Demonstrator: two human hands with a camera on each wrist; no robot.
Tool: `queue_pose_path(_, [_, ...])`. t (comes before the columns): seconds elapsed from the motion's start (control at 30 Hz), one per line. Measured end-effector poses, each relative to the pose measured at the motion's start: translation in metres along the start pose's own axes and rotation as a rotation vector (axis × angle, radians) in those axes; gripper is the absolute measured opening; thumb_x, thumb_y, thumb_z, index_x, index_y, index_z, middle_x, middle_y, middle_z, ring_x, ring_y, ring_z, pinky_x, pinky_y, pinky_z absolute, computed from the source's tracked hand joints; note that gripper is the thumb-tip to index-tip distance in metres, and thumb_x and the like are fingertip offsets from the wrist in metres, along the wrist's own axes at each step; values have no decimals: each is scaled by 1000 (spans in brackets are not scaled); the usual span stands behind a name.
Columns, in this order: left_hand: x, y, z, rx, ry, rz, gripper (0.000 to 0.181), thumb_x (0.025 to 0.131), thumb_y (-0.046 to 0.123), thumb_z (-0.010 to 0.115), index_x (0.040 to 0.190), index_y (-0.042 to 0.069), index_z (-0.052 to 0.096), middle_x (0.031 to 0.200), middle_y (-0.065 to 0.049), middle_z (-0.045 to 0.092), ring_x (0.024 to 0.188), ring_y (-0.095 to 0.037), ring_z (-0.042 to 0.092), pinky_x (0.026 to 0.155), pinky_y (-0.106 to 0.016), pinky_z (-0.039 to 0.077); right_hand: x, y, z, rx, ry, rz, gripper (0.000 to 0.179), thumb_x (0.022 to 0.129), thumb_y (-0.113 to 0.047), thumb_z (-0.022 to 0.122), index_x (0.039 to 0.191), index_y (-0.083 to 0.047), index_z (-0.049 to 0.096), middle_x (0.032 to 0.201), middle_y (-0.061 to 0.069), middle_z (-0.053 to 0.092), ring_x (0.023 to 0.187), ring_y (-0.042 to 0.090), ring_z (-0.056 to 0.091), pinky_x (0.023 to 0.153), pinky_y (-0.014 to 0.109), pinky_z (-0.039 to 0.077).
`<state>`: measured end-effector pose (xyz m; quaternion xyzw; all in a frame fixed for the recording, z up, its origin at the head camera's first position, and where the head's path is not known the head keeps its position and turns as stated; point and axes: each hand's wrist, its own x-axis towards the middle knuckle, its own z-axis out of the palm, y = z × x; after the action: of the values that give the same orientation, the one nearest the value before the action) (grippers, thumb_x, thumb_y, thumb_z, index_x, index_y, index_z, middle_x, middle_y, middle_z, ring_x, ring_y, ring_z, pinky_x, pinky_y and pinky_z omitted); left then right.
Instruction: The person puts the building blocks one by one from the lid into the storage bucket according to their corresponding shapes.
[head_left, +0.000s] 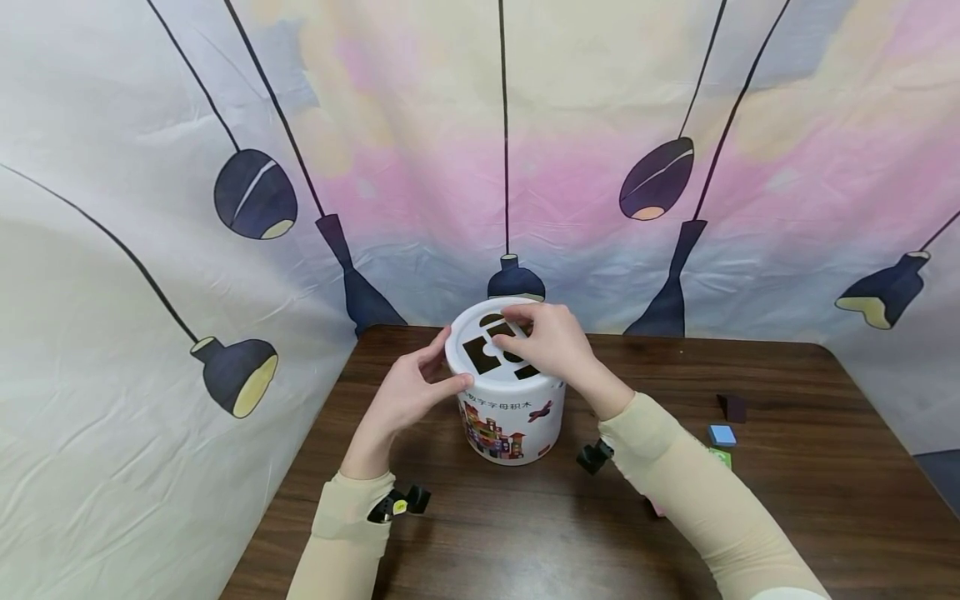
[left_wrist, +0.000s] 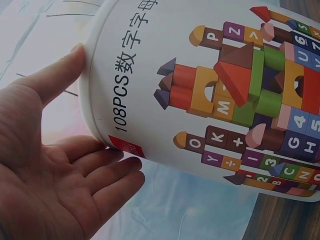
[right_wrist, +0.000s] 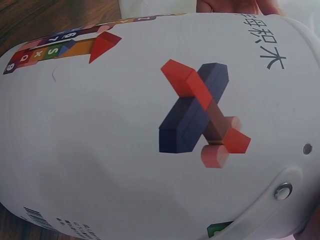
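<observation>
A white round bucket (head_left: 510,417) with pictures of coloured letter and number blocks stands upright on the table. Its white lid (head_left: 465,327) has several dark shaped openings. My left hand (head_left: 408,387) is at the lid's left edge, thumb in front and fingers at the side. In the left wrist view its fingers (left_wrist: 107,177) are extended beside the bucket wall. Over the lid is my right hand (head_left: 551,337), thumb and forefinger spread at the openings. I cannot tell whether it pinches a dark block there. The right wrist view shows mostly the bucket's side (right_wrist: 110,125).
To the right on the brown table (head_left: 810,500) lie a dark block (head_left: 732,408), a blue block (head_left: 722,435) and a green block (head_left: 721,457), partly behind the right sleeve. A pink piece (head_left: 657,507) peeks out beside that sleeve. A printed cloth (head_left: 450,167) hangs behind the table.
</observation>
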<state>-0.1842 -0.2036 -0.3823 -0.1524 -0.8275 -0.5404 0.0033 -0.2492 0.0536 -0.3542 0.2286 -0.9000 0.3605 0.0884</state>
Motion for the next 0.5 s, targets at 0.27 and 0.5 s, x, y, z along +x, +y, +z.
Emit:
queue_pose_path(0.27, [1, -1, -1, 24, -4, 9, 87, 97, 27, 84, 168, 12, 35, 169, -9, 39, 150, -30, 45, 116, -52, 44, -1, 2, 1, 28, 10, -8, 47, 95, -40, 83, 135, -15, 77, 122, 4, 78, 103, 20, 73, 85, 42, 60])
queue_pose_path(0.5, [1, 1, -2, 55, -4, 6, 89, 96, 31, 84, 168, 13, 35, 167, -9, 43, 148, -29, 48, 113, -55, 47, -1, 4, 1, 47, 36, -12, 42, 97, -37, 81, 133, -14, 78, 119, 4, 79, 100, 19, 74, 84, 42, 61])
